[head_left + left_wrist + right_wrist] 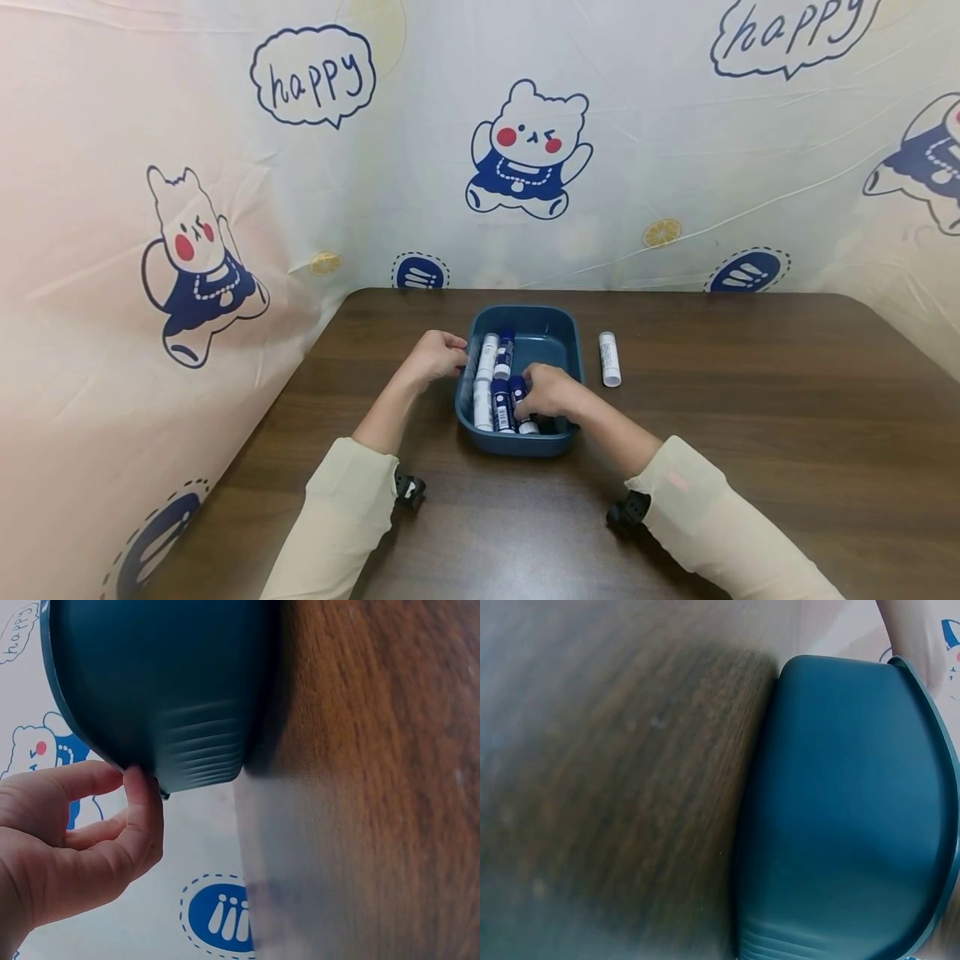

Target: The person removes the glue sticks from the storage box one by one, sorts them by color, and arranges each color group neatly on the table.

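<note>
A blue plastic bin point(520, 443) stands on the table. My left hand point(438, 357) pinches its left rim between thumb and finger, as the left wrist view shows. Inside the bin my right hand point(549, 390) grips a blue glue stick point(528, 427), its fingers covering part of the tube. Left of that lie another blue glue stick point(502, 408) and a white glue stick point(482, 407). Farther back in the bin are one more white glue stick point(487, 357) and a blue one point(505, 354). In the right wrist view the bin's side point(847, 802) hides most of the right hand.
A single white glue stick point(610, 360) lies on the brown wooden table point(750, 400), just right of the bin. Behind the table's far edge hangs a pale cloth point(637, 150) printed with cartoon bears.
</note>
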Demonstrator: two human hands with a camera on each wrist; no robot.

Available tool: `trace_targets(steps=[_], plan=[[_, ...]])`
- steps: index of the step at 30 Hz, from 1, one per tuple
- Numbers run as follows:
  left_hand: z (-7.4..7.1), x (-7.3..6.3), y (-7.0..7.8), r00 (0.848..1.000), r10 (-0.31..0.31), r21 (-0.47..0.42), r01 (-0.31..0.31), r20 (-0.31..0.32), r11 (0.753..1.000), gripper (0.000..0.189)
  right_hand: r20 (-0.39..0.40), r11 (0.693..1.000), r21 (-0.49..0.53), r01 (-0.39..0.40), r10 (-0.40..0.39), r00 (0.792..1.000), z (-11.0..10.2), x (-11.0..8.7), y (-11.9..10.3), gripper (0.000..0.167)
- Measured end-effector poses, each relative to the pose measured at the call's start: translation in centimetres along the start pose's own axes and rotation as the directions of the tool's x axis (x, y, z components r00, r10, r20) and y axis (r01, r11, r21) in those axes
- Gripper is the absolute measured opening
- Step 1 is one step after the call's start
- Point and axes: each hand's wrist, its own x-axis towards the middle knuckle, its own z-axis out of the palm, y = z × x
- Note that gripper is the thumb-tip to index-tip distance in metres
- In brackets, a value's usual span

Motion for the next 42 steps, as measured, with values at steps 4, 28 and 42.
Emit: trace_targets(steps=[4,28,42], plan=[[-0.01,0.01,0.06,1.000,-0.010,-0.006,0.010,0.000,1.000,0.030,-0.005,0.998,0.062,-0.007,0.007,1.000,-0.13,-0.12,-0.04,0.065],[-0.02,-0.22,0.21,1.000,-0.022,-0.020,0.022,-0.004,1.000,0.029,-0.036,0.962,0.271,0.036,-0.028,0.999,-0.19,-0.28,0.04,0.064],[0.00,-0.29,0.14,1.000,-0.009,-0.024,0.009,-0.002,1.000,0.030,-0.008,0.907,0.419,0.030,-0.029,1.000,-0.42,-0.28,0.16,0.064]])
